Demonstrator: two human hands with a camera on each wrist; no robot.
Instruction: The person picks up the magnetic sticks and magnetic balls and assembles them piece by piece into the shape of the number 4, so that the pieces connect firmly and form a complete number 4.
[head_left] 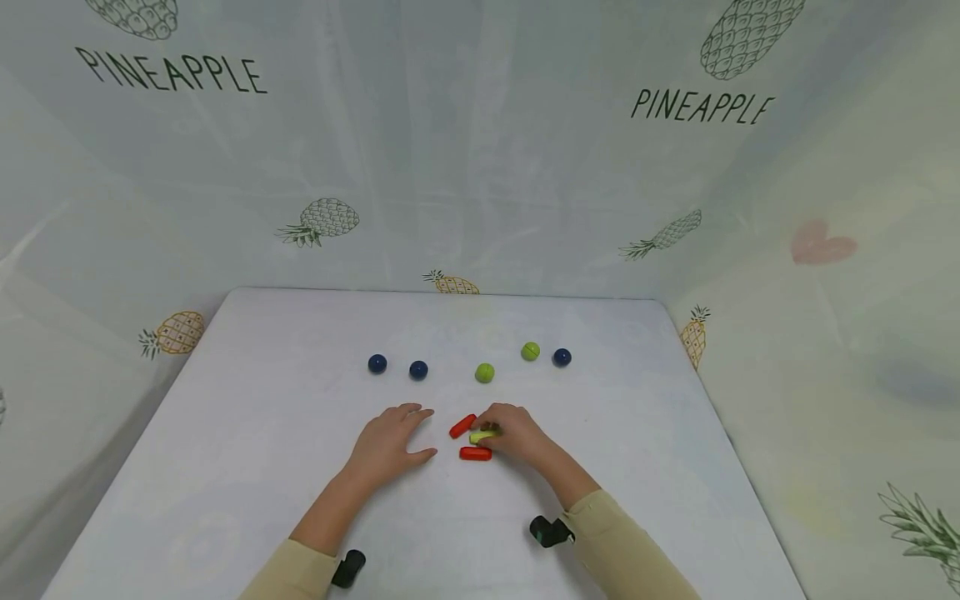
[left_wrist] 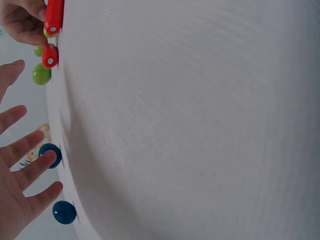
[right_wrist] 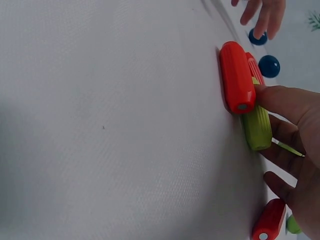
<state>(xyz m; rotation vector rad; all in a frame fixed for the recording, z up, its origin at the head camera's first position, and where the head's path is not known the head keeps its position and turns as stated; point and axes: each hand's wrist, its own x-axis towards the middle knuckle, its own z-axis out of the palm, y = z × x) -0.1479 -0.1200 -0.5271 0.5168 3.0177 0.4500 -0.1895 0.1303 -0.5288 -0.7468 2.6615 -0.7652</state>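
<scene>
My right hand point(head_left: 513, 433) pinches a short yellow-green ribbed cylinder point(head_left: 480, 437) between thumb and fingers, close over the table. One red cylinder point(head_left: 462, 426) lies slantwise just behind it, and another red cylinder point(head_left: 476, 453) lies in front, near my thumb in the right wrist view. A further red cylinder point(right_wrist: 270, 220) shows below my little finger there; the hand hides it in the head view. My left hand point(head_left: 386, 446) hovers to the left of the group with fingers spread and nothing in them, as the left wrist view also shows.
Toward the back of the white table point(head_left: 225, 433) sit two dark blue balls point(head_left: 377, 363) at left, two green balls point(head_left: 485, 372) in the middle, and one more blue ball point(head_left: 562, 357) at right. A pineapple-print cloth point(head_left: 480, 167) hangs behind and beside the table.
</scene>
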